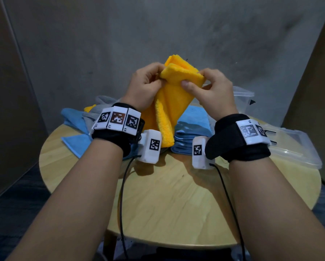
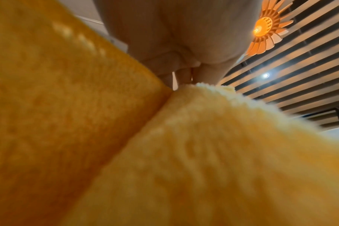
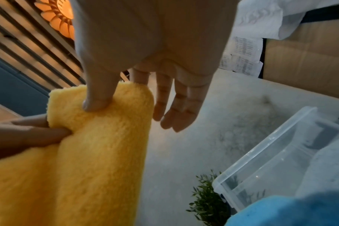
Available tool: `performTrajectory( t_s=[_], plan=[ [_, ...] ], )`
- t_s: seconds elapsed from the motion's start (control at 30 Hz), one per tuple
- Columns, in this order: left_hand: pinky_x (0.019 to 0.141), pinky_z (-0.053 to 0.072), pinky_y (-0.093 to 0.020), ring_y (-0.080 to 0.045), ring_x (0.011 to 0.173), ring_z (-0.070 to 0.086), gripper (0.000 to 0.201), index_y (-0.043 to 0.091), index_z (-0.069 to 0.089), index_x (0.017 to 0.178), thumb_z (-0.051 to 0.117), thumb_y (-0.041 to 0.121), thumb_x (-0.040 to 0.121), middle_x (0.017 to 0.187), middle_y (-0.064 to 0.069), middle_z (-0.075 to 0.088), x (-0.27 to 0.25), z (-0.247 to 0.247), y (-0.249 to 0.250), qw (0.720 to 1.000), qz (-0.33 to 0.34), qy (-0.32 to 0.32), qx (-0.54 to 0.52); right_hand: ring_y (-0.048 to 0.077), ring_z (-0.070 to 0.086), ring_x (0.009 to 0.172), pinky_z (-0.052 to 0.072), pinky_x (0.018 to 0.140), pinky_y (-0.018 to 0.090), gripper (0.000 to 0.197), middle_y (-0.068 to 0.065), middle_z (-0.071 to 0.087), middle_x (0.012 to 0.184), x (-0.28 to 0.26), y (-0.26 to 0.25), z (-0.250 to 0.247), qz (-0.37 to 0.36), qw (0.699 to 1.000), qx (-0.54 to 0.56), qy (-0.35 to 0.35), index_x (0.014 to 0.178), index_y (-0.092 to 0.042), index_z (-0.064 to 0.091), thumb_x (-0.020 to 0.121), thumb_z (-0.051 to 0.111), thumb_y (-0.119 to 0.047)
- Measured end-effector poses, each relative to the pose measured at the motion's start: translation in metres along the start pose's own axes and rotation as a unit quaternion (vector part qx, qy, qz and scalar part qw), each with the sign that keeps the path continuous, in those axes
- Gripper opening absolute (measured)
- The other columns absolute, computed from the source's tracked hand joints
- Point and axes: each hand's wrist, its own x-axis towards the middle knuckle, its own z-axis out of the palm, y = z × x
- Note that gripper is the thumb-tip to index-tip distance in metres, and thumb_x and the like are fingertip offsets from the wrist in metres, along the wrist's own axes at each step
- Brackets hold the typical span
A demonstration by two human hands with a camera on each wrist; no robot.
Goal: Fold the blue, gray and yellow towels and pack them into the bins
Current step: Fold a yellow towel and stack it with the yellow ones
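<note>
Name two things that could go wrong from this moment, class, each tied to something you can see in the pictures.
1. The right hand pinches the yellow towel with the thumb and probably one finger behind; the other fingers hang free, so that corner may slip and the fold open.
2. The left hand grips the other top corner, and the towel's loose lower end hangs just over the stacked blue towels; lowering it there could drag the stack askew.
</note>
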Motion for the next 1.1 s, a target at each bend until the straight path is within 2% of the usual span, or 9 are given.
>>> performTrajectory(
  t_s=[0.17, 0.27, 0.33, 0.43, 0.57, 0.73, 0.83, 0.93, 1.1],
  plan=[
    [0.074, 0.046, -0.028, -0.012, 0.081, 0.055, 0.014, 0.016, 0.058, 0.091, 0.049, 0.014, 0.08, 0.085, 0.001, 0.058, 0.0, 0.006, 0.003, 0.999, -0.035, -0.006, 0.005, 0.01, 0.048, 0.067, 0.04, 0.057, 0.018, 0.035, -0.006, 0.048, 0.069, -0.002, 0.0, -0.003, 0.042, 0.999, 0.001, 0.023, 0.07, -0.024, 0.047, 0.079, 0.071, -0.047],
    [0.073, 0.047, -0.022, 0.0, 0.078, 0.055, 0.012, 0.019, 0.057, 0.091, 0.051, 0.016, 0.081, 0.086, 0.007, 0.059, 0.0, 0.006, 0.004, 0.997, -0.051, 0.037, -0.033, 0.012, 0.06, 0.091, 0.055, 0.073, 0.023, 0.039, 0.0, 0.059, 0.1, -0.002, -0.004, 0.001, 0.074, 0.981, 0.175, -0.045, 0.098, -0.031, 0.047, 0.075, 0.076, -0.043],
    [0.072, 0.048, -0.021, -0.004, 0.08, 0.057, 0.011, 0.015, 0.056, 0.096, 0.053, 0.012, 0.085, 0.089, 0.006, 0.06, 0.002, 0.006, 0.003, 0.991, -0.078, 0.073, -0.078, 0.023, 0.056, 0.115, 0.056, 0.086, 0.042, 0.077, 0.008, 0.049, 0.134, -0.001, -0.002, 0.003, 0.108, 0.953, 0.262, -0.109, 0.129, -0.038, 0.03, 0.07, 0.079, -0.037],
    [0.074, 0.053, -0.03, -0.013, 0.084, 0.06, 0.015, 0.011, 0.054, 0.105, 0.049, 0.003, 0.093, 0.095, 0.0, 0.062, 0.005, 0.005, 0.001, 0.968, -0.128, 0.142, -0.163, 0.03, 0.054, 0.119, 0.052, 0.091, 0.052, 0.114, 0.009, 0.042, 0.142, -0.002, 0.0, 0.005, 0.194, 0.919, 0.272, -0.207, 0.147, -0.041, 0.002, 0.064, 0.079, -0.031],
    [0.077, 0.054, -0.038, -0.02, 0.092, 0.061, 0.035, 0.005, 0.041, 0.129, 0.046, 0.001, 0.095, 0.107, -0.007, 0.059, 0.007, 0.004, -0.001, 0.928, -0.166, 0.197, -0.27, 0.029, 0.058, 0.114, 0.053, 0.09, 0.048, 0.093, 0.008, 0.048, 0.137, -0.006, 0.004, 0.008, 0.22, 0.897, 0.307, -0.231, 0.149, -0.023, 0.021, 0.072, 0.073, -0.018],
    [0.059, 0.055, -0.037, -0.027, 0.085, 0.065, 0.071, 0.038, 0.006, 0.147, 0.053, 0.024, 0.095, 0.129, -0.01, 0.053, -0.002, 0.009, 0.007, 0.908, -0.297, 0.028, -0.293, 0.03, 0.054, 0.118, 0.05, 0.095, 0.047, 0.063, 0.01, 0.049, 0.134, -0.003, 0.008, 0.011, 0.209, 0.915, 0.336, -0.082, 0.144, -0.014, 0.03, 0.09, 0.06, -0.006],
    [0.07, 0.058, -0.045, -0.032, 0.108, 0.06, 0.097, 0.041, -0.003, 0.147, 0.063, 0.006, 0.086, 0.139, -0.014, 0.046, -0.01, 0.017, 0.003, 0.91, -0.313, -0.068, -0.264, 0.029, 0.053, 0.119, 0.049, 0.096, 0.047, 0.059, 0.008, 0.049, 0.134, -0.005, 0.016, 0.015, 0.216, 0.927, 0.301, -0.065, 0.143, -0.016, 0.03, 0.092, 0.058, -0.008],
    [0.071, 0.057, -0.037, -0.031, 0.109, 0.057, 0.092, 0.033, 0.002, 0.149, 0.056, -0.007, 0.087, 0.144, -0.019, 0.039, -0.011, 0.029, -0.004, 0.924, -0.306, -0.072, -0.216, 0.031, 0.052, 0.12, 0.045, 0.099, 0.052, 0.057, 0.011, 0.048, 0.137, -0.007, 0.023, 0.018, 0.246, 0.929, 0.267, -0.075, 0.143, -0.016, 0.031, 0.093, 0.057, -0.011],
    [0.091, 0.044, -0.05, -0.047, 0.13, 0.036, 0.073, 0.023, 0.018, 0.148, 0.051, -0.007, 0.091, 0.147, -0.03, 0.028, -0.015, 0.04, -0.012, 0.931, -0.328, -0.073, -0.145, 0.039, 0.056, 0.105, 0.052, 0.056, 0.04, 0.063, 0.009, 0.043, 0.122, -0.005, 0.033, 0.018, 0.347, 0.911, 0.198, -0.103, 0.147, -0.023, 0.021, 0.095, 0.055, -0.016]
  ],
)
